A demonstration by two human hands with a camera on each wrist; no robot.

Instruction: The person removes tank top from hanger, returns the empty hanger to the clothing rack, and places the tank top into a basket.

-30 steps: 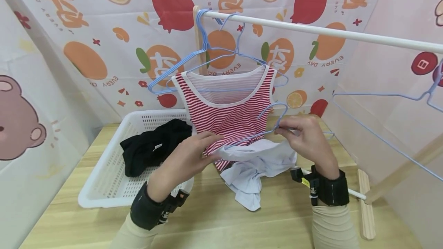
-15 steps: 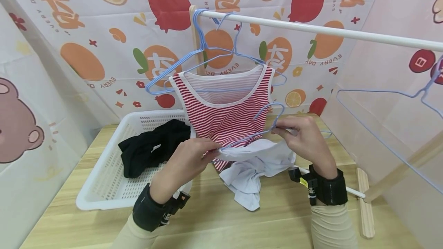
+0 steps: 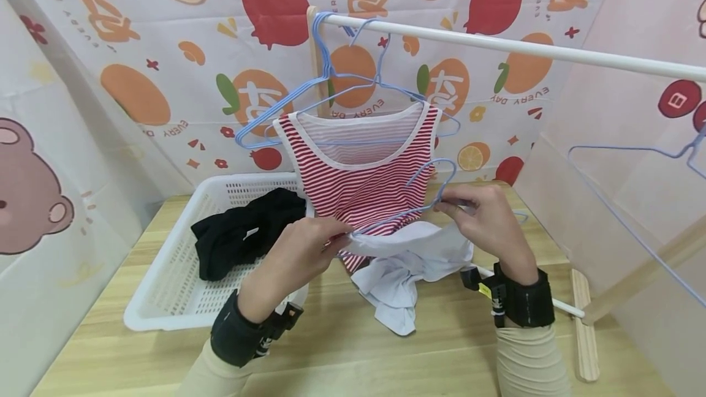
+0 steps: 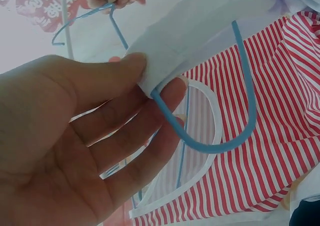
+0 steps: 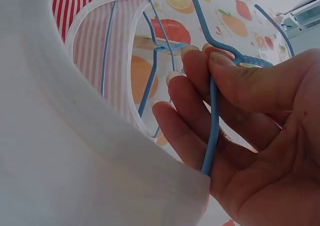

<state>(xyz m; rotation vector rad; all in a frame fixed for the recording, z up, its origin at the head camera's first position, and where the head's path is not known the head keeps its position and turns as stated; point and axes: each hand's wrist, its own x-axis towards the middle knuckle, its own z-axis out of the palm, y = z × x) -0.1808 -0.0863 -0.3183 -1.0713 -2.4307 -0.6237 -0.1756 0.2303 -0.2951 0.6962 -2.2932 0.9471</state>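
Observation:
My left hand (image 3: 295,259) pinches the edge of a white top (image 3: 394,283) between thumb and fingers. In the left wrist view, the rounded end of a blue hanger (image 4: 220,147) pokes out of the white fabric right by those fingertips. Higher up, my right hand (image 3: 485,222) grips the same hanger just below its hook, thumb against the wire in the right wrist view. The top's lower part drapes down in folds over the tabletop. Behind both hands, a red-and-white striped tank top (image 3: 358,192) hangs on another blue hanger.
A white rail (image 3: 496,45) runs across the back, with several blue hangers (image 3: 281,106) bunched at its left end. One bare hanger (image 3: 623,148) hangs at the right. A white basket (image 3: 165,274) holding black clothing (image 3: 242,238) stands left on the wooden table (image 3: 358,360).
My left thumb and fingers have come closer together on the white fabric at the hanger's end. The right hand keeps its grip; the bare hanger at right has swung slightly.

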